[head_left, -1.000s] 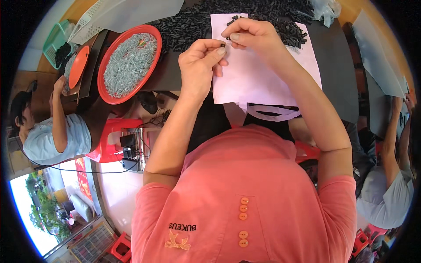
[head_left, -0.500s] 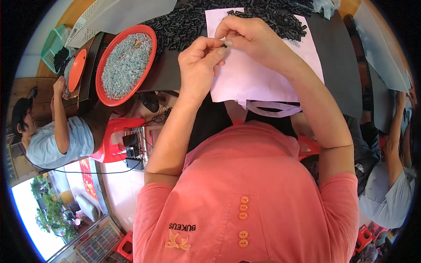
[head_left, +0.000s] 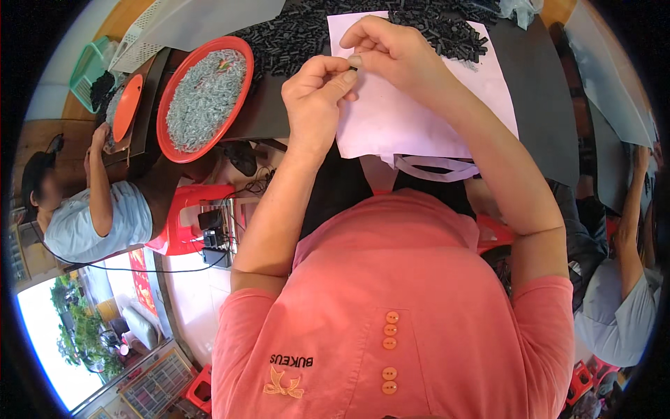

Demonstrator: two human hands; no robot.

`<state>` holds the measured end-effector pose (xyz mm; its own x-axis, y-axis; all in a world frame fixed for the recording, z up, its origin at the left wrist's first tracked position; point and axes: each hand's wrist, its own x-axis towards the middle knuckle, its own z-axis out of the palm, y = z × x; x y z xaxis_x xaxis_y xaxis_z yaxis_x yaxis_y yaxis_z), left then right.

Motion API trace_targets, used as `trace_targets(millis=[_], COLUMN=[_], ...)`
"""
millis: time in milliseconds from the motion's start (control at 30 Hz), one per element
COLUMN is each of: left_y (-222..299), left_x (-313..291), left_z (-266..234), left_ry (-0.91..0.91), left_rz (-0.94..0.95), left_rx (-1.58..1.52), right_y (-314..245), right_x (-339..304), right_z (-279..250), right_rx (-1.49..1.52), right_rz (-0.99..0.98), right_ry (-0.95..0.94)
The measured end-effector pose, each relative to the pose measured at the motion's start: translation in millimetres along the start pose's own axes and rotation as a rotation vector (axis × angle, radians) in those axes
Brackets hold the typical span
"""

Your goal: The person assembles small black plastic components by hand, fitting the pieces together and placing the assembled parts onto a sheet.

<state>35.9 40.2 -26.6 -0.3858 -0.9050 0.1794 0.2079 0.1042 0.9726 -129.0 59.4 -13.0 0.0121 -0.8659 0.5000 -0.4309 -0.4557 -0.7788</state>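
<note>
In the head view, at upper centre, the left hand pinches a small dark piece between thumb and forefinger; the right hand has its thumb against it, though I cannot tell whether its fingers grip. A pale pink bag with loose black pieces lies on the desk, right of a red basin of clear parts at upper left.

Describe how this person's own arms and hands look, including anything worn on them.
The left hand and right hand are bare, with no gloves or watch visible. The forearms are uncovered, with no cables on them. The sleeves are short and coral pink, part of a matching shirt with orange buttons and a yellow bow.
</note>
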Motion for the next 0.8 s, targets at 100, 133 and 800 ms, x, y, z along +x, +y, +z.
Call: trace_targets(millis=[100,133,800], left_y=[-1,-1,-3], left_x=[1,0,0], left_z=[-3,-2,-3], left_ry=[0.009,0.003,0.021], left_rz=[-0.001,0.006,0.011], left_rx=[0.012,-0.004,-0.062], right_y=[0,1,-11], right_x=[-1,-1,-4], right_z=[0,0,0], right_rx=[-0.065,-0.066,-0.060], right_rz=[-0.017,-0.020,0.156], right_ry=[-0.007,-0.008,-0.090])
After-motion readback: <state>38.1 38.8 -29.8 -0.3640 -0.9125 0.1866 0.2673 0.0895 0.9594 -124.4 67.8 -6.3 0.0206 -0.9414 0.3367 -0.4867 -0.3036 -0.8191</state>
